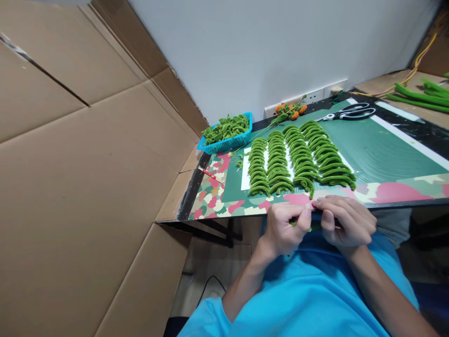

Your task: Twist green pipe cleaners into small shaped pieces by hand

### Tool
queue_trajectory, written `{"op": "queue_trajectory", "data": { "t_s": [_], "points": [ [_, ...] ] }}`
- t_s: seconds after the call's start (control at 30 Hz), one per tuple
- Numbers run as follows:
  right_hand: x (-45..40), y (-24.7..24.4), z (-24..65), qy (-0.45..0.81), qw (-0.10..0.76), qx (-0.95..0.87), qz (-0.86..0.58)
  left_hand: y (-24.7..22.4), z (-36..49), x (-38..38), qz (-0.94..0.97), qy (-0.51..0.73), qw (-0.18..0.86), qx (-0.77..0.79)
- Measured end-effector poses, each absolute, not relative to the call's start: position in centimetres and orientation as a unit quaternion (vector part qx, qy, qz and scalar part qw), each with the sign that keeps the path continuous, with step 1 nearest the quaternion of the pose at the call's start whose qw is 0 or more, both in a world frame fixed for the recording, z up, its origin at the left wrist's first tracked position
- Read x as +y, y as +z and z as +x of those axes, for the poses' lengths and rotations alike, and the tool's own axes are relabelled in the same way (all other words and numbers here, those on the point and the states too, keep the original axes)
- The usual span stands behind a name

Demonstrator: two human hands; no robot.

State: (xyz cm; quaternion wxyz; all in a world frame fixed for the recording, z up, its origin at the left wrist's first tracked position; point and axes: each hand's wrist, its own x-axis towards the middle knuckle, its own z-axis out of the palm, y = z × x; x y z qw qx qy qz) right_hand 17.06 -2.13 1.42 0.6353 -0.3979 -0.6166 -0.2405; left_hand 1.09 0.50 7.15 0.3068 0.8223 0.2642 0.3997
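At the table's near edge, my left hand [288, 227] and my right hand [345, 220] are closed close together, thumbs towards each other. A short bit of green pipe cleaner [315, 228] shows between them; the fingers hide most of it. Just beyond, bent green pipe cleaner pieces [277, 161] lie in several neat columns on a white sheet [245, 175]. The columns rest on a green mat [386, 145] with a patterned border.
A blue basket [224, 144] of green pipe cleaner pieces stands at the back left, near an orange-and-green pipe cleaner flower stem [291, 111]. Black-handled scissors [354, 111] lie behind the columns. Long green stems [417, 97] are at far right. Cardboard [87, 187] walls the left side.
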Motion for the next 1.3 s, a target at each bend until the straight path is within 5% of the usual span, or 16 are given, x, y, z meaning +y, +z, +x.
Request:
{"op": "queue_trajectory", "data": {
  "t_s": [1.3],
  "points": [
    [-2.2, 1.4, 16.9, -0.242, 0.634, -0.605, -0.417, 3.0, 1.4, -0.6, 0.872, 0.446, -0.041, 0.199]
  ]
}}
